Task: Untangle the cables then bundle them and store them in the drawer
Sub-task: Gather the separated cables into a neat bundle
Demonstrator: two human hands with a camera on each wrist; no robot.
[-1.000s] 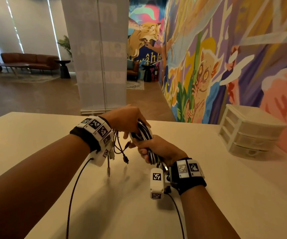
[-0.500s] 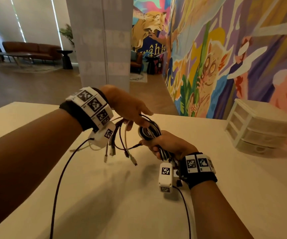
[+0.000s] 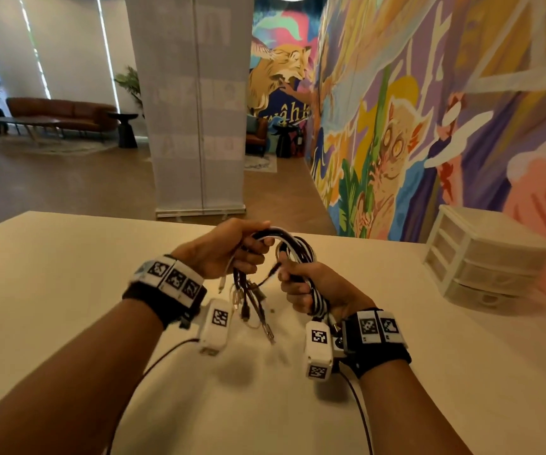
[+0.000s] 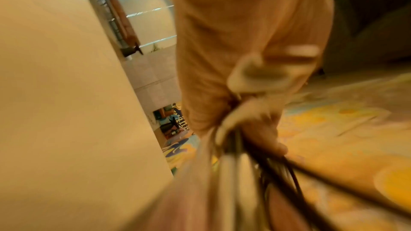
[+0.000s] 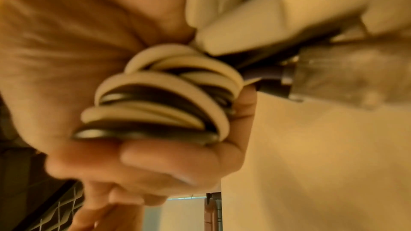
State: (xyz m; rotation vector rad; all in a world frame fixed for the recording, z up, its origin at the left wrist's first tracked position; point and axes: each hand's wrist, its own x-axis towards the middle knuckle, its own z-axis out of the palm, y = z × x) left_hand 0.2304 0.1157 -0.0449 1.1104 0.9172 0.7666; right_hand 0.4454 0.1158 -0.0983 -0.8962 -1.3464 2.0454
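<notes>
Head view: your right hand (image 3: 314, 290) has its grip closed round the coiled cables (image 3: 294, 254), and your left hand (image 3: 229, 251) pinches the top of the same loop, loose plug ends dangling beneath it above the counter (image 3: 51, 274). You look to be mid-bundling; next you likely need to tuck those ends in, then carry the coil to the drawer unit (image 3: 481, 261), well to the right of the cables. A mural wall (image 3: 429, 110) rises behind it.

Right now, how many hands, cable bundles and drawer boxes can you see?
hands: 2 (left hand, right hand)
cable bundle: 1, held by both hands
drawer box: 1
total: 4
</notes>
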